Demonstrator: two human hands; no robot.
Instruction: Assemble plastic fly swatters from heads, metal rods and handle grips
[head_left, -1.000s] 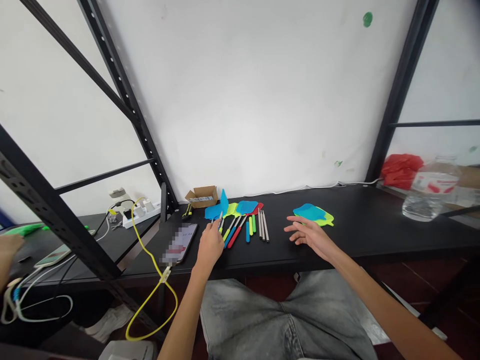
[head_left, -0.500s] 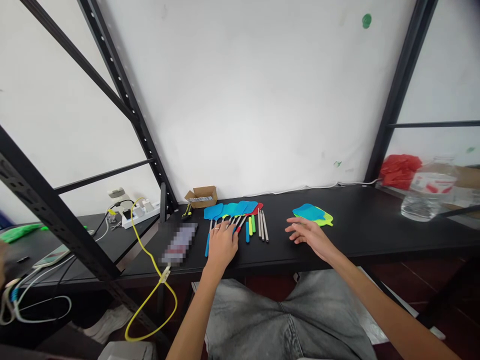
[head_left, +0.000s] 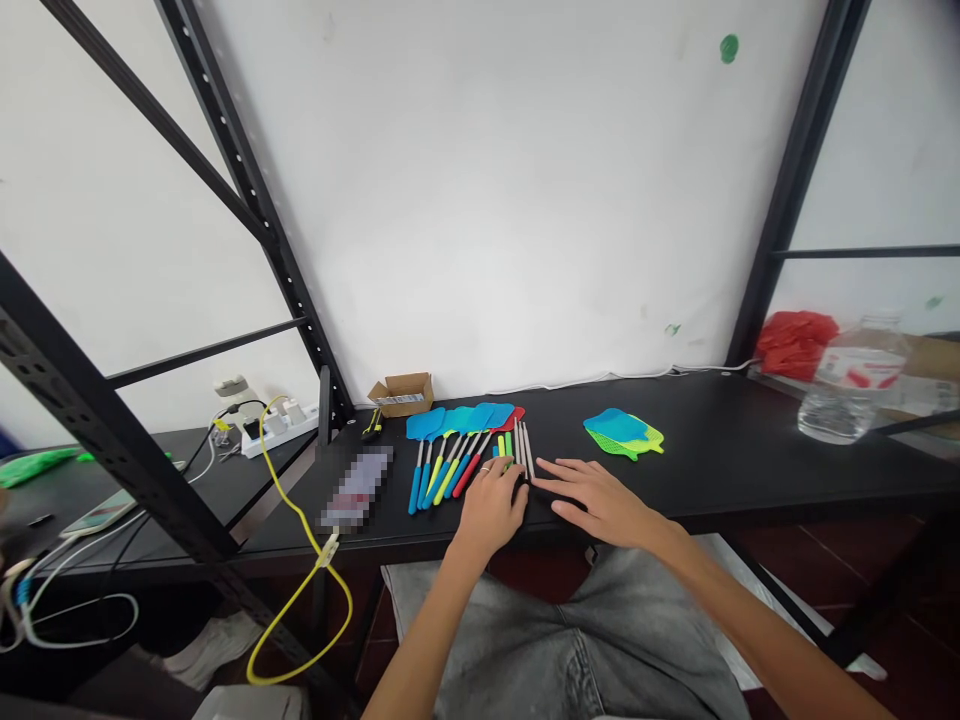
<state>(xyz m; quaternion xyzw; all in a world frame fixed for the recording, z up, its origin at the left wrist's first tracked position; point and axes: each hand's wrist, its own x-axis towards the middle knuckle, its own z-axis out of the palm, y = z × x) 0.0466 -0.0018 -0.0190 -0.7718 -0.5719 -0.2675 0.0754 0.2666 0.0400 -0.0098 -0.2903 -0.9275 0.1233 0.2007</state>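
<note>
Across the black table [head_left: 712, 475], our left hand [head_left: 492, 505] has moved right from the swatters [head_left: 459, 420] over the loose handles [head_left: 508, 443], and our spread right hand [head_left: 600, 503] has come left beside the grey rods [head_left: 528, 445]. Handles' near ends hide beneath our left hand; we cannot tell its grip.

A white wall [head_left: 510, 200], brightest near its centre and marked with green spots [head_left: 728, 48], stands behind a black table [head_left: 720, 450] framed by black metal posts [head_left: 799, 170], above a dark red tiled floor [head_left: 814, 560].
</note>
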